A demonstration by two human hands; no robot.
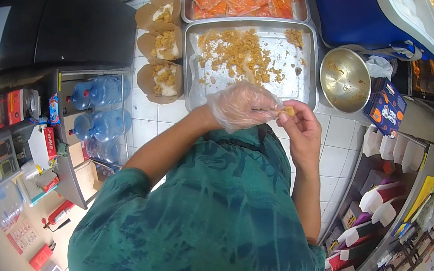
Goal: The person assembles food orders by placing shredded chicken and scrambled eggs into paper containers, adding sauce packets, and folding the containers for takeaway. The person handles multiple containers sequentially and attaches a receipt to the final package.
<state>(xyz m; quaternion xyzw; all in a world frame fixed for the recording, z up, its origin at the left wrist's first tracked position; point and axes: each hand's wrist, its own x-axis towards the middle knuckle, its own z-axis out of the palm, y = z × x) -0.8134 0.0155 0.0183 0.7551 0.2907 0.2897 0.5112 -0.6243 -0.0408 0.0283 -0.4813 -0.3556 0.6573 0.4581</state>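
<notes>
Golden-brown lumpy food morsel [288, 111] sits pinched in your bare right hand [305, 130]; your clear-plastic-gloved left hand [244, 106] adjoins it, grip unclear.

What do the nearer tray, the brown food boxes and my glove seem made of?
Nearer tray: probably stainless steel, shiny, showing bright metallic reflections. Food boxes: likely matte paperboard, from the stiff brown flaps. Glove: apparently thin, glossy plastic film, see-through and wrinkled.

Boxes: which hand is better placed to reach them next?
Probably the left hand: it is gloved and nearer the boxes. The right hand is bare, farther from them, and has a small yellowish piece at its fingertips.
</notes>
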